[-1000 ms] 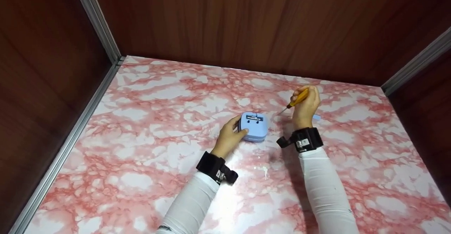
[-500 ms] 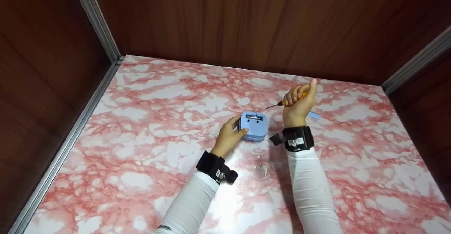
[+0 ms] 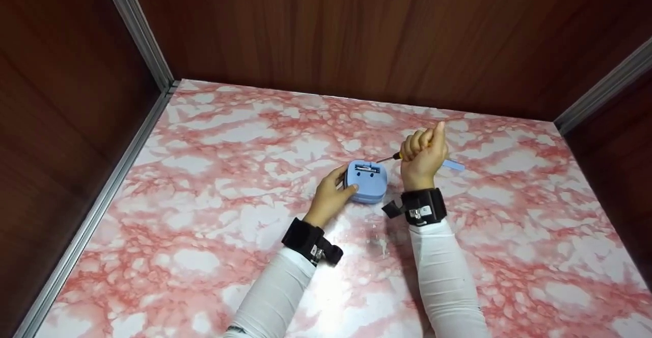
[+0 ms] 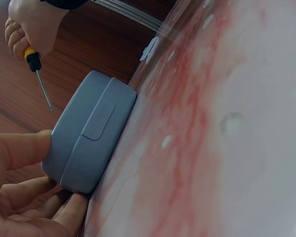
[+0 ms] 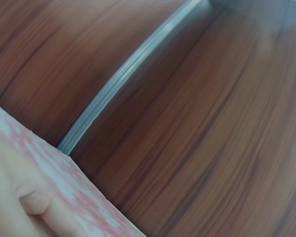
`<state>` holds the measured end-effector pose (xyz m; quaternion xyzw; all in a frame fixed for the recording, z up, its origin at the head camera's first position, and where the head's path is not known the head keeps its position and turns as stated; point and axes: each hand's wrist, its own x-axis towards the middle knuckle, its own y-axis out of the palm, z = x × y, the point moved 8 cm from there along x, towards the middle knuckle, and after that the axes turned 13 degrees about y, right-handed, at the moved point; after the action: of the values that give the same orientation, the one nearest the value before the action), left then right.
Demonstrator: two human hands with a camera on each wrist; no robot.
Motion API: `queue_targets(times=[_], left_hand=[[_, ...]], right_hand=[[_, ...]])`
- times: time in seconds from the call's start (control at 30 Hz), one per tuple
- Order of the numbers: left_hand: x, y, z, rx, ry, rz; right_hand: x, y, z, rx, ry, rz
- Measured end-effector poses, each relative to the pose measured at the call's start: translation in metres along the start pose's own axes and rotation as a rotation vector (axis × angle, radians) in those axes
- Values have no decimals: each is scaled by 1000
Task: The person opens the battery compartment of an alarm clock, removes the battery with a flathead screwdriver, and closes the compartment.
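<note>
Blue box [image 3: 369, 188] sits on the table [image 3: 244, 134], just right of frame centre in the head view, slotted face up; left hand [image 3: 328, 201] grips its left side, thumb on top. Right hand [image 3: 422, 161], right of the box, has fingers curled round the screwdriver [image 4: 34, 61], tip near the box's upper edge but not touching. Blue strip [image 3: 454, 165] lies right of that hand.
</note>
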<state>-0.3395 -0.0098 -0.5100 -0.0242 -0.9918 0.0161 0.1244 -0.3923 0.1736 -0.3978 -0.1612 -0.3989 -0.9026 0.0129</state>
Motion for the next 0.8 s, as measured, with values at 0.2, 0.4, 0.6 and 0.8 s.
queue_targets(times=[0.2,0.4,0.6,0.8], left_hand=[[-2,1,2,-2,-9,13],[-3,2,1,-15,-11,16],[-1,1,1,-31,-10,9],[0,0,2,-12,-17,12]], right_hand=[[-5,-1,0,-96,-68,18],[-6,1,-2,-168,-97,44],[-6,1,-7,-190,-65,29],[-6,1,-11,-213,-59,32]])
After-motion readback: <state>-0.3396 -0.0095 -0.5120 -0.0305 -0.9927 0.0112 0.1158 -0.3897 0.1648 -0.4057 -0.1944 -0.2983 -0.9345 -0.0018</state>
